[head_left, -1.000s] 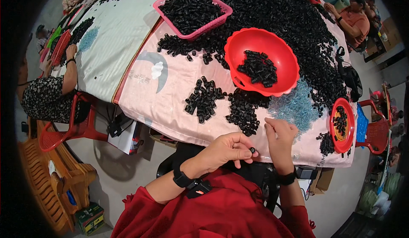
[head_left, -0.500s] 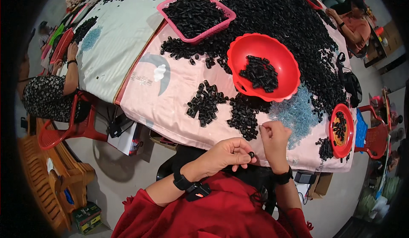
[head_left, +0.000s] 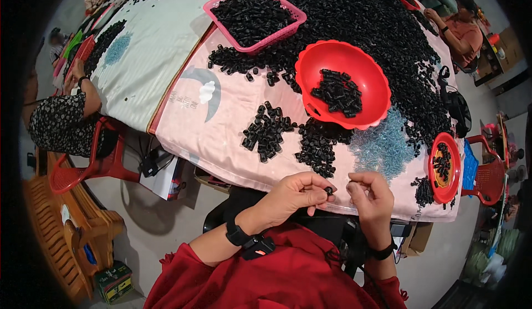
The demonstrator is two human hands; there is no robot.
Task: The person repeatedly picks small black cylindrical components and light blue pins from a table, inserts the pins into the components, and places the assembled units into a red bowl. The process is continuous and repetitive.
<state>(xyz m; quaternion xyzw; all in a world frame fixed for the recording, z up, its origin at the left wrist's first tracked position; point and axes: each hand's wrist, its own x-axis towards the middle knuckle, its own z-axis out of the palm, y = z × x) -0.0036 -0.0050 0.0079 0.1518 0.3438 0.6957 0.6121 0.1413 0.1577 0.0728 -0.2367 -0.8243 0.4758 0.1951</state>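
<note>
Between the thumb and fingers of my left hand (head_left: 296,198) is a small round black plastic piece (head_left: 329,190). My right hand (head_left: 372,201) is just to its right, fingers curled in a pinch; what they hold, if anything, is too small to make out. Beyond my hands lie two small piles of black plastic pieces, a left pile (head_left: 266,132) and a nearer one (head_left: 316,154). A heap of tiny clear bluish pieces (head_left: 382,151) is spread past my right hand. Behind these stands a scalloped red bowl (head_left: 368,76) with several black tube-like pieces inside.
A pink basket (head_left: 302,16) full of black pieces stands farther back, beside a huge black heap (head_left: 354,21). At right, a red oval tray (head_left: 455,170) holds more. The pink cloth (head_left: 216,154) covers the table. People sit left and right; a red chair (head_left: 105,159) is at left.
My right hand has drawn back toward me and slightly right, from beside the near black pile. My left hand has risen slightly, still holding the black piece.
</note>
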